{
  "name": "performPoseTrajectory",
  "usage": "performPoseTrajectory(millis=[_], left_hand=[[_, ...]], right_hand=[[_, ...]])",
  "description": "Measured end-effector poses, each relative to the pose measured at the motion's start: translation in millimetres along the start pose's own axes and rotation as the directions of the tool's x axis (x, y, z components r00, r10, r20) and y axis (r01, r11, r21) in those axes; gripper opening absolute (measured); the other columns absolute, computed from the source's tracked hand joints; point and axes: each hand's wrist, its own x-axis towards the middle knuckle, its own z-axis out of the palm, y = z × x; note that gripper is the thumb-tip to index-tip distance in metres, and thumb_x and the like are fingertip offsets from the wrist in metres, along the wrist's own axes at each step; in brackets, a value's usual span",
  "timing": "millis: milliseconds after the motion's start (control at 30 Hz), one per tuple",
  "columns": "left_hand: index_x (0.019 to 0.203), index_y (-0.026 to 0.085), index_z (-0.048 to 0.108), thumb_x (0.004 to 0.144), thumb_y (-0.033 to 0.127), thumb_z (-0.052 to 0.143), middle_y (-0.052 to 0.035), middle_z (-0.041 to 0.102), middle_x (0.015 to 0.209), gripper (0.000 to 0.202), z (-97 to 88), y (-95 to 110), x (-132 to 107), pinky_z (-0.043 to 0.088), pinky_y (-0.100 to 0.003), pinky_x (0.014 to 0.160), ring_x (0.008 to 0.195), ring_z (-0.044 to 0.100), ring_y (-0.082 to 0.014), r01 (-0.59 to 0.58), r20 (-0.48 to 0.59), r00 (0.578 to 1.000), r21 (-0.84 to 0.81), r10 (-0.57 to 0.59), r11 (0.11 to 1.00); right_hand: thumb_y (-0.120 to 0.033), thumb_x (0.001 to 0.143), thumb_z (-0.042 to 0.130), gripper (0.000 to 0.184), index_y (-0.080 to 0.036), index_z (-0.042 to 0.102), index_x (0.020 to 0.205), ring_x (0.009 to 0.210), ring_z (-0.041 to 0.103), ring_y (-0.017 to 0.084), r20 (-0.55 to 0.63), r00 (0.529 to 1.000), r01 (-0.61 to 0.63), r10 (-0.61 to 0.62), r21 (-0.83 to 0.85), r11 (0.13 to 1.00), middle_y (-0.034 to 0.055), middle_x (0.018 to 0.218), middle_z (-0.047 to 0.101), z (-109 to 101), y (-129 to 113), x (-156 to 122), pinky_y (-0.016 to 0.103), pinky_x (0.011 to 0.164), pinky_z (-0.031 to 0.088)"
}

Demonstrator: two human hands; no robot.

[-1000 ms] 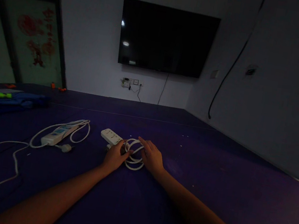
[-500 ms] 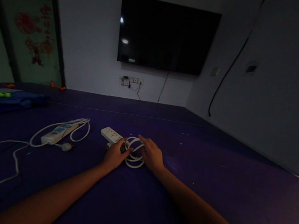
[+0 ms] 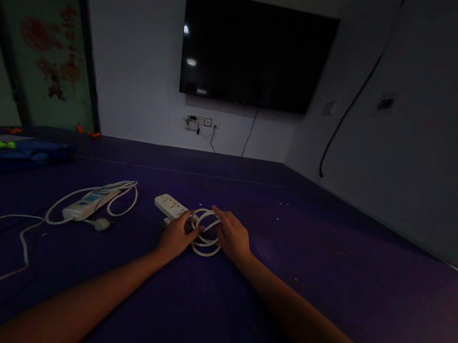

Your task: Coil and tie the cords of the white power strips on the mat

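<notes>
Just below the frame's centre, the left hand [image 3: 174,237] has its grip closed on a coiled white cord [image 3: 205,255] — thumb across the loops — while the right hand [image 3: 234,238] curves against their right side; whether its grip pinches, I cannot tell. Just upper left, a power strip [image 3: 169,206] lies on the purple surface [image 3: 326,275].

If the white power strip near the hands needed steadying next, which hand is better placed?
Probably the left hand: it sits at the near end of the power strip, thumb over the coiled white cable. The right hand is farther off, at the coil's other side.
</notes>
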Motion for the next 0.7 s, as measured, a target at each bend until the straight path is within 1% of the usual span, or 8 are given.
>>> performPoseTrajectory(millis=[300,533,700], left_hand=[[0.112,0.019,0.049,0.074,0.041,0.057,-0.0072,0.067,0.093,0.045,0.0,0.7,-0.1,0.048,-0.033,0.075,0.085,0.063,-0.0216,0.021,0.011,1.0,-0.013,-0.021,1.0],[0.113,0.019,0.05,0.073,0.041,0.058,-0.0063,0.067,0.089,0.047,0.4,2.0,-0.2,0.048,-0.032,0.072,0.081,0.064,-0.0211,0.039,-0.002,0.999,0.015,-0.039,0.999],[0.111,0.018,0.051,0.073,0.041,0.058,-0.0068,0.067,0.092,0.045,-0.7,2.8,0.1,0.048,-0.032,0.073,0.083,0.063,-0.0212,0.031,0.015,0.999,0.004,-0.031,1.0]], right_hand=[[-0.012,0.082,0.038,0.051,-0.024,0.035,0.132,0.089,0.052,0.017,-0.012,1.0,0.007,-0.007,0.011,1.0,0.0056,0.097,0.056,1.0,1.5,-0.3,0.029,0.078,0.045],[-0.012,0.082,0.039,0.052,-0.025,0.034,0.133,0.089,0.052,0.017,0.004,1.0,-0.005,0.005,-0.007,1.0,0.0055,0.097,0.056,-0.6,0.6,0.6,0.029,0.077,0.045],[-0.013,0.083,0.039,0.05,-0.024,0.036,0.131,0.09,0.052,0.017,0.02,0.999,-0.026,0.026,-0.002,1.0,0.0057,0.098,0.056,-2.4,-0.8,0.8,0.029,0.078,0.045]])
